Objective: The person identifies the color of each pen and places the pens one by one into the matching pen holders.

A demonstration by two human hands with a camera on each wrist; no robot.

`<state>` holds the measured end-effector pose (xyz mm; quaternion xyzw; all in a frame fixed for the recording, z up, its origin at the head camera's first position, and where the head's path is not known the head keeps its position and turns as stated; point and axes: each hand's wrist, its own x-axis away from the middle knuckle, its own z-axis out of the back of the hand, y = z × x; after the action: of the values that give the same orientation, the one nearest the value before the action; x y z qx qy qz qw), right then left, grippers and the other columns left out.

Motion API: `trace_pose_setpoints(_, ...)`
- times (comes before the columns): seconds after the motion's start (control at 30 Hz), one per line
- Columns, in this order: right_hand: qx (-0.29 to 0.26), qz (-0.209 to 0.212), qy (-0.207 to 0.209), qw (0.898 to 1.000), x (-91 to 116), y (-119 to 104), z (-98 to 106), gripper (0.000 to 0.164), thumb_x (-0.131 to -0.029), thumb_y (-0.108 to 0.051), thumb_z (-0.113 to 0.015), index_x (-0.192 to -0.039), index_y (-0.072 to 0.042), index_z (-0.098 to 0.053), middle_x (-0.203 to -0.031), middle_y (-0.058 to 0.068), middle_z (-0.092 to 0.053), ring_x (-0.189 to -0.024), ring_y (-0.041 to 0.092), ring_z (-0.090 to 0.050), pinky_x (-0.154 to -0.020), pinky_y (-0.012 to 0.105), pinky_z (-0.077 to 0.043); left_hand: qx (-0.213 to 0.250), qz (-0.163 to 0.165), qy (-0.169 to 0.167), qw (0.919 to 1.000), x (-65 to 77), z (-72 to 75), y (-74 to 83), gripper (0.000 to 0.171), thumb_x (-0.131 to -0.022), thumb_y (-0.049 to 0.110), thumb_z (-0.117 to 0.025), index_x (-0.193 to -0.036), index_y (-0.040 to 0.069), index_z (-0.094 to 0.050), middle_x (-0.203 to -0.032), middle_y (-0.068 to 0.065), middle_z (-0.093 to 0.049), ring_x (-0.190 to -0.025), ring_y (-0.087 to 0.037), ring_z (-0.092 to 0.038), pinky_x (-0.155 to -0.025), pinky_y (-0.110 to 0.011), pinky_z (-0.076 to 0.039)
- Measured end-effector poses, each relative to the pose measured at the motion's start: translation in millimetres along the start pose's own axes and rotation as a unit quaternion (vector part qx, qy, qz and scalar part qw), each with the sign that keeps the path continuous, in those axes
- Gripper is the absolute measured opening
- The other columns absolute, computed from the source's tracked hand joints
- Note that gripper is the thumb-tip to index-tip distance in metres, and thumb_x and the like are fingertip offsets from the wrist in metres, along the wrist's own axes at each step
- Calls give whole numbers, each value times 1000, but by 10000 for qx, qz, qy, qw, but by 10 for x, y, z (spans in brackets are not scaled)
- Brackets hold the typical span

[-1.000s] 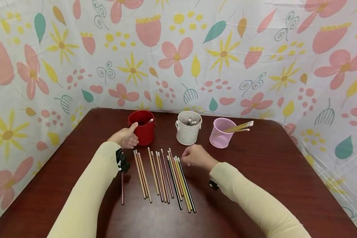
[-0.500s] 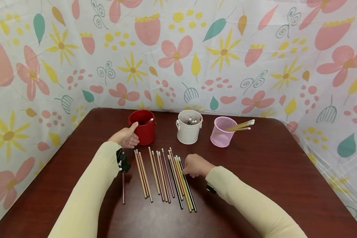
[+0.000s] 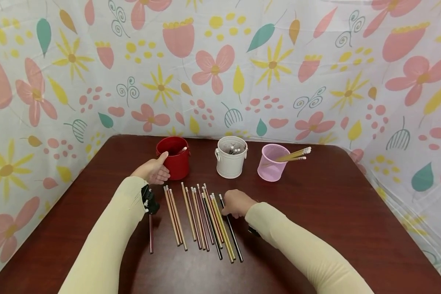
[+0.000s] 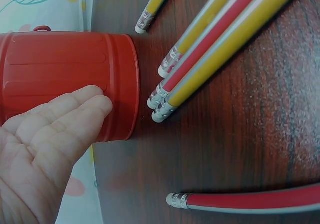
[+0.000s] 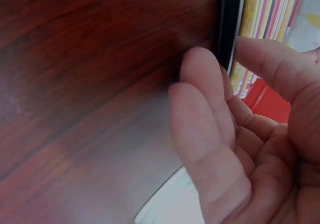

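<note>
My left hand (image 3: pixel 152 170) rests its straight fingers against the side of a red bucket (image 3: pixel 178 166), thumb up at the rim; in the left wrist view the fingertips lie along the bucket's wall (image 4: pixel 60 58). With thumb and fingers my right hand (image 3: pixel 239 203) pinches a black pencil (image 3: pixel 234 237) near its eraser end. That pencil lies slightly apart from the right-hand bunch of yellow, red and black pencils (image 3: pixel 224 232). In the right wrist view the black pencil (image 5: pixel 230 23) passes between thumb and fingertips.
A white bucket (image 3: pixel 229 165) holding several pencils stands mid-back. Right of it, a pink mesh cup (image 3: pixel 272 169) has yellow pencils (image 3: pixel 295 156) leaning out. More striped pencils (image 3: pixel 196 220) lie in rows, and a single dark red pencil (image 3: pixel 151 237) lies by the left forearm.
My right hand has come down from beside the bunch and taken the black pencil. This pencil's eraser end has shifted away from the yellow ones. The left hand stays at the red bucket.
</note>
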<state>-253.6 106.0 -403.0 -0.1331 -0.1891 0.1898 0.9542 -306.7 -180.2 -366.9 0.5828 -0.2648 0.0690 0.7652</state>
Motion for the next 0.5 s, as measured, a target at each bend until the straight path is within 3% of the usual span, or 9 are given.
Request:
trace_pose_setpoints(0.2,-175,-337,-197,9991,21,39,3,30,-82,-8,-69,-54,-4,-59,-42,2,-52,-34,11,-46,-36,23,-40,-2,-75,42,10000,2,4,-3,83,-102,51,-15,-139,-22,-24,-143,-37,-31,-134,-44,-33,-108,-48,-31)
trace_pose_setpoints(0.4,-407,-310,-256,9984,52,57,17,23,-82,-9,-70,-63,-5,-57,-46,4,-55,-38,13,-51,-39,25,-45,-28,-49,1,10000,-15,6,-23,84,-102,52,-15,-139,-22,-24,-144,-37,-31,-134,-44,-32,-108,-47,-31)
trace_pose_setpoints(0.5,-340,-273,-175,9989,63,75,53,25,-81,-9,-70,-60,-6,-56,-45,4,-55,-38,14,-51,-39,25,-45,26,-60,-19,10000,-18,7,-31,84,-101,52,-15,-140,-22,-23,-144,-37,-30,-135,-44,-31,-109,-47,-30)
